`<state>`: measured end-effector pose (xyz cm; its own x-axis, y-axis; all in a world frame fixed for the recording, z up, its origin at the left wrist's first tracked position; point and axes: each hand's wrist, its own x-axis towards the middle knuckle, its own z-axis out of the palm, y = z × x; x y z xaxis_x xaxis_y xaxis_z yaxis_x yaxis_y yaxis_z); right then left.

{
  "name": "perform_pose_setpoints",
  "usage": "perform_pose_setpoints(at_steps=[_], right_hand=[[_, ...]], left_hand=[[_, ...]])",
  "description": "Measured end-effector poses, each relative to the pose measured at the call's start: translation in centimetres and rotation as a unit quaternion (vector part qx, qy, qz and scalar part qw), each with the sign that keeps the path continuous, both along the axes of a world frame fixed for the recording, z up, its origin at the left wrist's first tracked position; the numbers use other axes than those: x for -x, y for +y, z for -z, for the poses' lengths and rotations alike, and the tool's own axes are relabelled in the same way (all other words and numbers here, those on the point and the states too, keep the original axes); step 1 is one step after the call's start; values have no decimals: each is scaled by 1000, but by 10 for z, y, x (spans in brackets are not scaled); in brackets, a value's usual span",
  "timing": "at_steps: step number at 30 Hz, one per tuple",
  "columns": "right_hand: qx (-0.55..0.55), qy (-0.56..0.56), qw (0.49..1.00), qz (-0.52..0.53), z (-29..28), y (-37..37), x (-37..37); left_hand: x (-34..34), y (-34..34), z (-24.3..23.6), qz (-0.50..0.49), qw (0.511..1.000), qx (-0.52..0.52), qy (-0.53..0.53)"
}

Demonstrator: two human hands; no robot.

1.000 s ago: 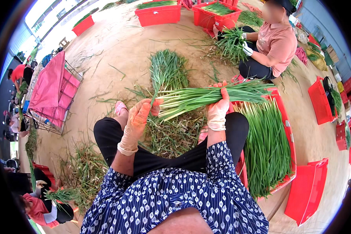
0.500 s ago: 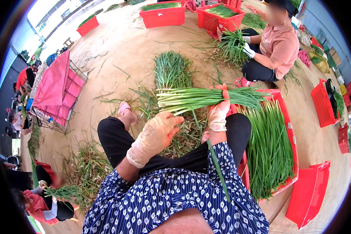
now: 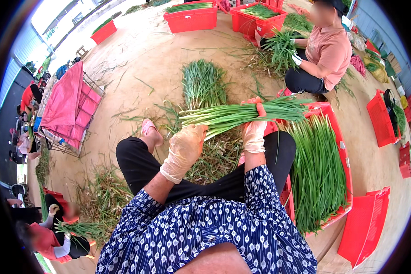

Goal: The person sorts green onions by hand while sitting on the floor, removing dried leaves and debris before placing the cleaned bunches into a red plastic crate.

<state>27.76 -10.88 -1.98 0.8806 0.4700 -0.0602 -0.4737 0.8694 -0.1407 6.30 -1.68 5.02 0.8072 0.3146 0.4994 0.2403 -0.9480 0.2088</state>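
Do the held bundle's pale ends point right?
No: the bundle has its pale ends on the left and its green tips on the right.

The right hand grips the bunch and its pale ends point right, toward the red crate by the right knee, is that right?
Not quite: the head view shows the pale ends pointing left; the green tips point toward the red crate. The right hand does grip the bunch.
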Motion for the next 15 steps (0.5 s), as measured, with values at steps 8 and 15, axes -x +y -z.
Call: perform_pose_setpoints(at_steps=[8, 15], right_hand=[[21, 45, 998, -37, 12, 6, 2], [39, 62, 995, -71, 13, 8, -2]], left_hand=[[-20, 21, -9, -16, 999, -9, 48], [-29, 27, -23, 76, 995, -48, 44]])
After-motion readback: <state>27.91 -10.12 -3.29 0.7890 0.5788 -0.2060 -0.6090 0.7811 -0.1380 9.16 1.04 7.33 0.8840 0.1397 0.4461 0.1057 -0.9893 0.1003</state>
